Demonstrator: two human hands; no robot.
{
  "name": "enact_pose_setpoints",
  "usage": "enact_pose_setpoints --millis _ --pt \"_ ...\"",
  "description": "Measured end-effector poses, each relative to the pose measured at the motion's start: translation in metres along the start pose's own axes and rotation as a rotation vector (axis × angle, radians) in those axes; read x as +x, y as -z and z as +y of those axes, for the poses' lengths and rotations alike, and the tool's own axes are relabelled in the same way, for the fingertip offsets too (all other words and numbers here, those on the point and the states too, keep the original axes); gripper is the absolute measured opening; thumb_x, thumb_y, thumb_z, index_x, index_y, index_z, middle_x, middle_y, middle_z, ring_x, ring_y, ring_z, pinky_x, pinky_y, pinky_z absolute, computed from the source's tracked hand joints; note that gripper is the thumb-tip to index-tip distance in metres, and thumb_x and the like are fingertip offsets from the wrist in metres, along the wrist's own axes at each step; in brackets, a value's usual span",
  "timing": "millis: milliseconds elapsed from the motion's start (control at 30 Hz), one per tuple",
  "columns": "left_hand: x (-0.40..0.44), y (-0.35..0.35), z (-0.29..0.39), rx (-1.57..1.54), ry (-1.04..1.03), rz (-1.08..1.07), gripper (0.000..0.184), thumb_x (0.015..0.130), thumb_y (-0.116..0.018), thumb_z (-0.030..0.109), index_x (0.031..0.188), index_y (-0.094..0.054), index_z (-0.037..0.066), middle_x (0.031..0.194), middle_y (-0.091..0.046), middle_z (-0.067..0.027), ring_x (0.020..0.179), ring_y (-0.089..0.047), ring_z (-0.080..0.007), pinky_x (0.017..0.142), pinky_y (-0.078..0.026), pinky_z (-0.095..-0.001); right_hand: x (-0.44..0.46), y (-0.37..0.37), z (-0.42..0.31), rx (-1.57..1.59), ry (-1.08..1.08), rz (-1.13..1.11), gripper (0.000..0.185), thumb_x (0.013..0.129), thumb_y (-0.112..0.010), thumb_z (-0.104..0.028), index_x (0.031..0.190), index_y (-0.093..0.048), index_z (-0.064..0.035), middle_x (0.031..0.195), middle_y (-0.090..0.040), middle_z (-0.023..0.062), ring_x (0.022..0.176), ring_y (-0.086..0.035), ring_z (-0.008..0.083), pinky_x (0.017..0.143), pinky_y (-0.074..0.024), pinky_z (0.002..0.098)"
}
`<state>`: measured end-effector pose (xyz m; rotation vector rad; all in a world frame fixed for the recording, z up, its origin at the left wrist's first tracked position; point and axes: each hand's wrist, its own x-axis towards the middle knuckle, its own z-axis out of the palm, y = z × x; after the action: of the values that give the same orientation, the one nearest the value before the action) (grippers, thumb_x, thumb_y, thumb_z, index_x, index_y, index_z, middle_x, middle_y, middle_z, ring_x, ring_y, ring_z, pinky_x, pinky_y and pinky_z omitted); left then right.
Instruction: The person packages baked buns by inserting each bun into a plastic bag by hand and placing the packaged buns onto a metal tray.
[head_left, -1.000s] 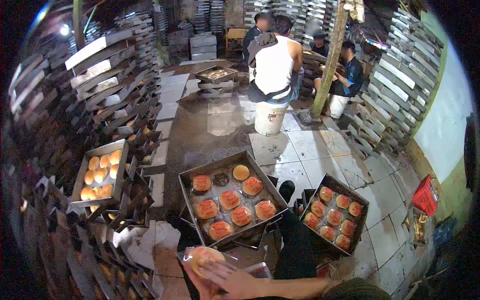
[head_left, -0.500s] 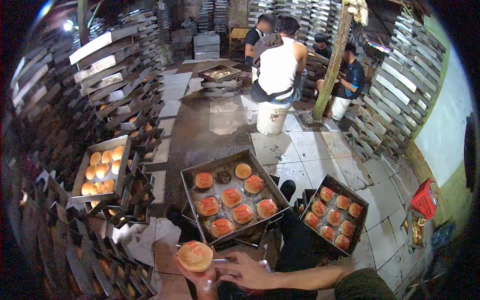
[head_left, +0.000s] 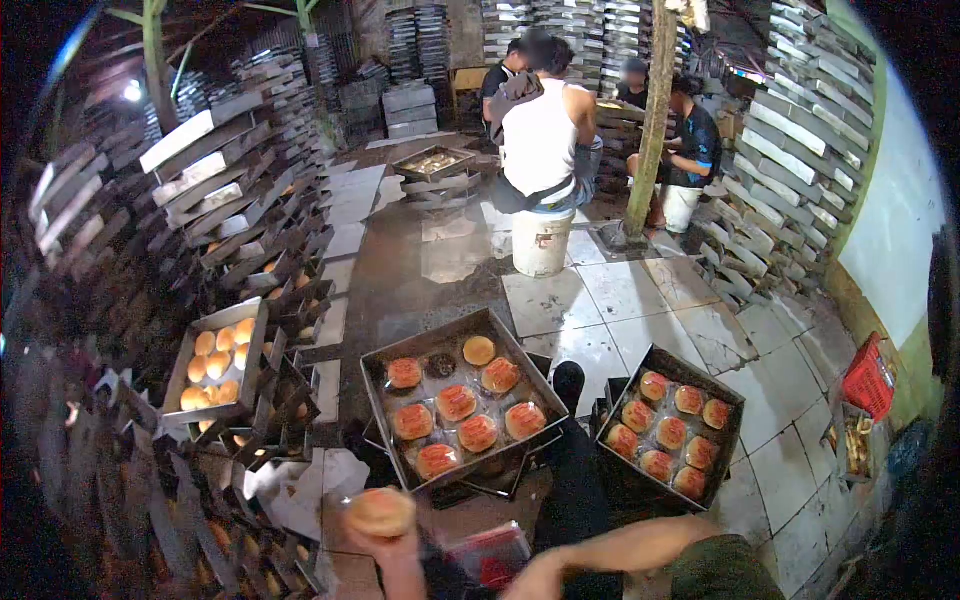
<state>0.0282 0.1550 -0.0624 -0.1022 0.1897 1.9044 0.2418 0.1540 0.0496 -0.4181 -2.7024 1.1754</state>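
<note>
My left hand [head_left: 398, 560] grips a round golden bun [head_left: 382, 512] from below, held up at the lower centre and blurred by motion. My right hand [head_left: 537, 582] is at the bottom edge of the view, beside a stack of clear plastic bags with red print [head_left: 493, 553]; its fingers are cut off by the frame, so their hold is hidden. In front is a large metal tray [head_left: 375, 395] with several buns in red-printed wrappers [head_left: 457, 402], an unwrapped bun [head_left: 479, 350] and a dark round spot in its far part.
At right, a smaller dark tray [head_left: 735, 432] holds wrapped buns. A tray of plain buns [head_left: 250, 375] rests on stacked trays at left. A red basket [head_left: 868, 380] stands by the right wall. People sit on buckets [head_left: 541, 243] near a wooden post [head_left: 652, 130].
My right hand has left the bun and moved down to the right, beside the red-printed bags, which now show more. My left hand, still gripping the bun, has shifted slightly left.
</note>
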Motion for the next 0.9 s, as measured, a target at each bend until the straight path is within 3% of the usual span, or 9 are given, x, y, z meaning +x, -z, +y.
enact_pose_setpoints --millis 100,167,200,233,367,533,600,667,900 --pt "-0.01 -0.028 -0.006 1.235 -0.658 0.077 0.062 0.073 -0.052 0.056 0.114 -0.047 0.009 0.115 -0.049 -0.0153 0.096 -0.054 -0.0301 0.082 -0.045 -0.0511 -0.011 0.025 -0.017 0.359 0.135 -0.31 0.053 0.073 -0.064 -0.034 0.108 -0.044 0.0 0.102 -0.05 0.0185 0.102 -0.045 0.0298 0.086 -0.0386 0.0382" --pt "-0.041 -0.039 -0.026 0.814 -0.323 -0.039 0.061 0.078 -0.047 0.052 0.119 -0.043 0.008 0.118 -0.047 -0.0143 0.104 -0.049 -0.029 0.089 -0.041 -0.0471 0.006 0.023 0.012 -0.009 0.089 0.727 0.076 0.065 -0.071 -0.04 0.122 -0.038 -0.0013 0.116 -0.045 0.0176 0.112 -0.042 0.032 0.096 -0.0331 0.0407" --pt "-0.051 -0.042 -0.03 0.382 0.005 -0.14 0.059 0.084 -0.043 0.049 0.125 -0.038 0.006 0.122 -0.045 -0.0132 0.112 -0.044 -0.0278 0.095 -0.037 -0.0431 0.015 0.024 0.011 -0.051 0.1 0.819 0.075 0.066 -0.072 -0.037 0.123 -0.038 -0.0018 0.12 -0.044 0.0149 0.111 -0.044 0.0324 0.096 -0.0345 0.0385" --pt "-0.057 -0.042 -0.03 0.004 0.334 0.078 0.036 0.08 -0.055 0.034 0.105 -0.049 0.009 0.105 -0.053 -0.0109 0.086 -0.055 -0.0246 0.08 -0.046 -0.035 0.025 0.019 0.017 -0.052 0.099 0.816 0.075 0.066 -0.072 -0.037 0.123 -0.038 -0.0018 0.12 -0.044 0.0149 0.111 -0.044 0.0324 0.096 -0.0345 0.0385" --pt "-0.104 -0.093 -0.004 1.003 -0.144 0.298 0.052 0.091 -0.037 0.043 0.124 -0.042 0.003 0.114 -0.053 -0.0144 0.092 -0.056 -0.0278 0.077 -0.048 -0.0356 0.055 -0.046 0.039 0.559 -0.177 0.691 0.068 0.069 -0.073 -0.031 0.122 -0.04 -0.0036 0.117 -0.046 0.0112 0.109 -0.045 0.0211 0.095 -0.0351 0.0336" --pt "-0.136 -0.022 0.063 1.53 0.061 0.565 0.034 0.088 -0.049 0.03 0.104 -0.055 0.001 0.112 -0.05 -0.0135 0.097 -0.05 -0.0266 0.082 -0.042 -0.0361 0.05 -0.124 -0.006 0.635 -0.503 0.534 0.041 0.082 -0.06 -0.022 0.115 -0.048 -0.0022 0.112 -0.051 0.0157 0.101 -0.05 0.0278 0.083 -0.0406 0.0376" --pt "-0.131 0.011 0.071 1.635 -0.086 0.46 0.03 0.087 -0.051 0.027 0.097 -0.056 0.0 0.106 -0.052 -0.0133 0.092 -0.05 -0.0259 0.079 -0.041 -0.036 0.059 -0.146 0.017 0.687 -0.574 0.43 0.047 0.082 -0.06 -0.022 0.121 -0.043 -0.0026 0.117 -0.048 0.016 0.104 -0.048 0.0281 0.084 -0.0402 0.0374" --pt "-0.127 -0.002 0.069 2.068 -0.398 0.169 0.027 0.086 -0.053 0.023 0.089 -0.056 -0.003 0.087 -0.056 -0.0134 0.078 -0.051 -0.0236 0.069 -0.042 -0.0344 0.07 -0.144 0.035 0.66 -0.661 0.477 0.033 0.082 -0.059 -0.031 0.094 -0.057 -0.0009 0.087 -0.057 0.0123 0.089 -0.053 0.0206 0.077 -0.0417 0.0344" --pt "-0.125 -0.084 0.063 1.755 -0.395 0.242 0.019 0.085 -0.053 0.017 0.083 -0.054 -0.002 0.075 -0.054 -0.0103 0.07 -0.049 -0.0206 0.067 -0.041 -0.033 0.08 -0.074 -0.003 0.326 -0.168 0.829 0.021 0.084 -0.055 -0.022 0.087 -0.056 -0.0007 0.077 -0.054 0.0134 0.081 -0.054 0.0288 0.068 -0.044 0.0346"
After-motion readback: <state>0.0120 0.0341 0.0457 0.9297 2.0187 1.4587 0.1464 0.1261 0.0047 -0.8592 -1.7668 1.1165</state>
